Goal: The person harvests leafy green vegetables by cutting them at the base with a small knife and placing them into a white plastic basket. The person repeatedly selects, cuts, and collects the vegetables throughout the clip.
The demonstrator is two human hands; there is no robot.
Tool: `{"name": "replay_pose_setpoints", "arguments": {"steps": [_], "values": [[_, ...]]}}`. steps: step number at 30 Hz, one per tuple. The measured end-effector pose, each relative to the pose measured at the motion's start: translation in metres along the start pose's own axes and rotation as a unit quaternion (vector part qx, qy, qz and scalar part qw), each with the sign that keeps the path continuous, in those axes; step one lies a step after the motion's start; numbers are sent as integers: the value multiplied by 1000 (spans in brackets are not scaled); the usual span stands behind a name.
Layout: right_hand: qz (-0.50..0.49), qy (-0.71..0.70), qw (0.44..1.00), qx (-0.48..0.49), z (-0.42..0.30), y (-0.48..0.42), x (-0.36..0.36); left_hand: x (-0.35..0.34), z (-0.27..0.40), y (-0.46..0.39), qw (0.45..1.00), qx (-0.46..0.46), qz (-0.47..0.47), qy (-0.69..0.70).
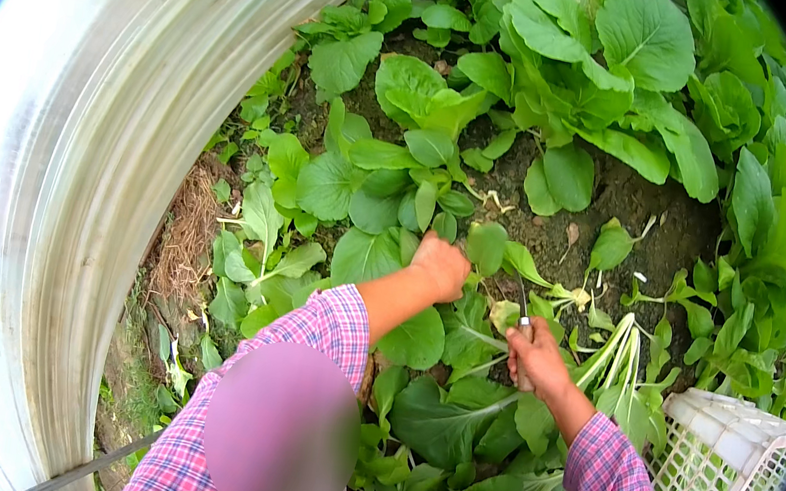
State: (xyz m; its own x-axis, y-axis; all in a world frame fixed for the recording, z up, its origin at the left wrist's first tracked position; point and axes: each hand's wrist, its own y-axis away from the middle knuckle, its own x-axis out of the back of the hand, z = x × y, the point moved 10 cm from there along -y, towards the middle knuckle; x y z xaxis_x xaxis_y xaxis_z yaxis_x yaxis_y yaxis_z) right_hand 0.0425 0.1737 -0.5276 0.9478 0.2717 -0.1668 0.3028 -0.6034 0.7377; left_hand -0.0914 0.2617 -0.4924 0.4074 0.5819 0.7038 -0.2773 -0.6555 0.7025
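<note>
My right hand is closed around the wooden handle of a small curved-bladed tool, perhaps a sickle; its thin metal blade points up and its tip is lost among leaves. To the left of it, my left hand reaches in at the base of a leafy green plant, fingers bent and partly hidden by leaves, so whether it grips a stem cannot be told. Yellowed leaves lie between the hands. Loose leaves with pale stalks lie right of my right hand.
A white plastic crate with lattice sides stands at the lower right, greens showing through it. Translucent plastic sheeting curves along the left. Large leafy greens grow at the top and right. Dry straw lies by the sheeting; loose leaves litter the bare soil.
</note>
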Motion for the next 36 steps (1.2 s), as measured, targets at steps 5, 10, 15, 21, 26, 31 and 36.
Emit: {"name": "replay_pose_setpoints", "arguments": {"steps": [5, 10, 15, 21, 26, 31, 36], "values": [[-7, 40, 999, -4, -2, -3, -7, -32, -12, -15, 995, 17, -48, 80], [12, 123, 992, -26, 0, -7, -13, -23, -10, -7, 993, -20, -24, 110], [-7, 161, 985, -59, 5, -10, -22, -30, -13, -7, 986, -30, -29, 161], [-11, 151, 985, -76, 11, -14, -25, -37, -15, -8, 982, -31, -49, 180], [-11, 156, 985, -78, 12, -19, -36, -42, -16, -9, 982, -41, -38, 180], [-41, 161, 982, -90, 18, -21, -38, -50, -12, -11, 977, -50, -62, 195], [-29, 193, 978, -78, 20, -32, -45, -60, -17, -12, 984, -31, -57, 168]]}}
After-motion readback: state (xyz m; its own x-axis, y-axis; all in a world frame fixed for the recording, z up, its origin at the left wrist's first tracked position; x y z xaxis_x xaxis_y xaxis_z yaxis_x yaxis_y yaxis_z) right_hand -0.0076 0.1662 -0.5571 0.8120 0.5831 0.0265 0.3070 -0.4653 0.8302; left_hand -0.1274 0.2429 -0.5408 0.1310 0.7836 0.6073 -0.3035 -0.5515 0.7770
